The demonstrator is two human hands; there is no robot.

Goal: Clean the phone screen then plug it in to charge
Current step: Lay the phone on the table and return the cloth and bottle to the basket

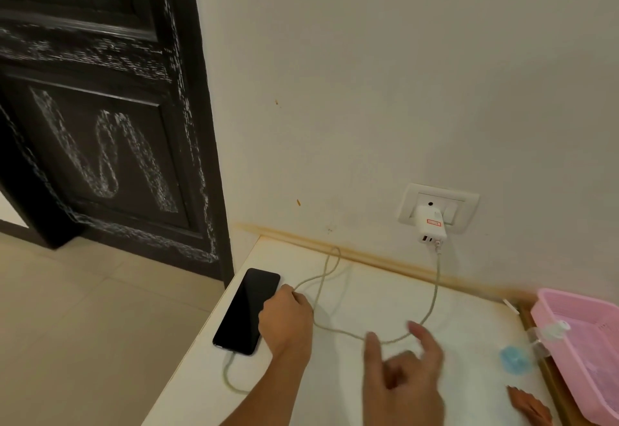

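Note:
A black phone (246, 310) lies screen up at the left edge of the white table (469, 318). A pale charging cable (432, 298) is plugged into the phone's near end, loops across the table and runs up to a white charger (430, 224) in the wall socket (438, 206). My left hand (286, 320) rests against the phone's right side, fingers curled on its edge. Over the cable loop hovers my right hand (407, 375), blurred, with thumb and forefinger spread and nothing in it.
A pink plastic basket (582, 342) stands at the table's right end, with a small clear bottle (549, 331) on its rim and a blue object (514, 358) beside it. A brown item (531, 407) lies at the near right. A dark door (100, 124) stands to the left.

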